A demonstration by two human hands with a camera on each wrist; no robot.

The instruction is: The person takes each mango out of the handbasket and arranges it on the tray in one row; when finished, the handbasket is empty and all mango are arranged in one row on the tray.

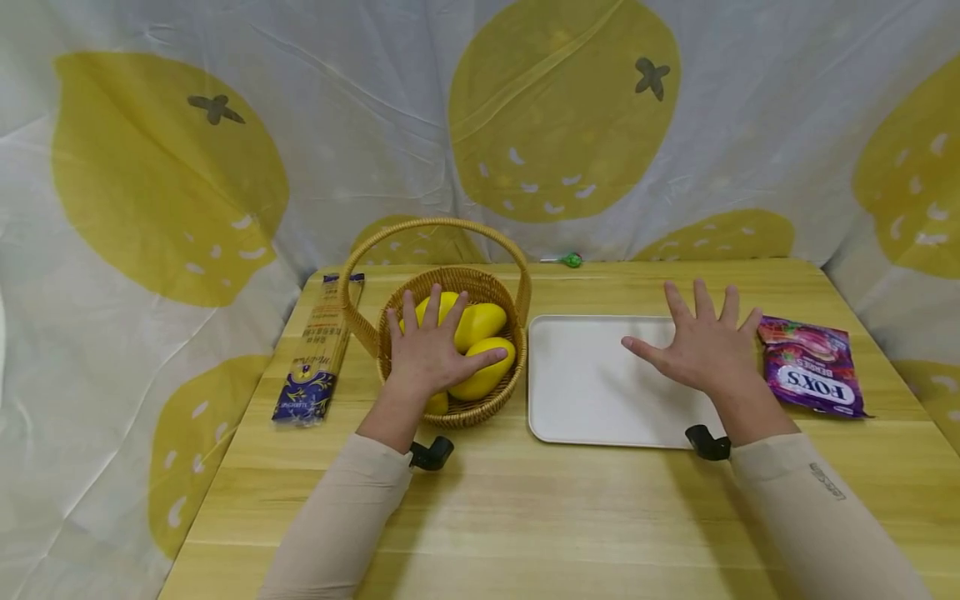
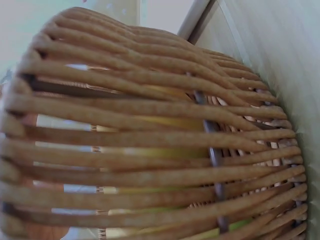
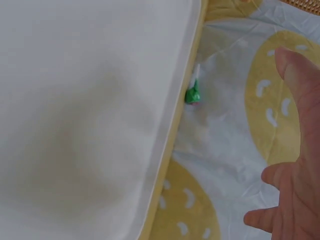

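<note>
Wicker basket (image 1: 483,412) and white tray (image 1: 592,383) lie near both hands (image 1: 426,354) (image 1: 705,350), fingers spread wide.

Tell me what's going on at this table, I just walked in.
A person has both hands out with fingers spread, gripping nothing. The left hand is over a wicker basket of yellow fruit; whether it touches the fruit is hard to tell. The right hand is over the right side of a white tray, near a purple FOX'S packet. A long blue-and-gold packet lies left of the basket. Nothing is being lifted at this moment.
</note>
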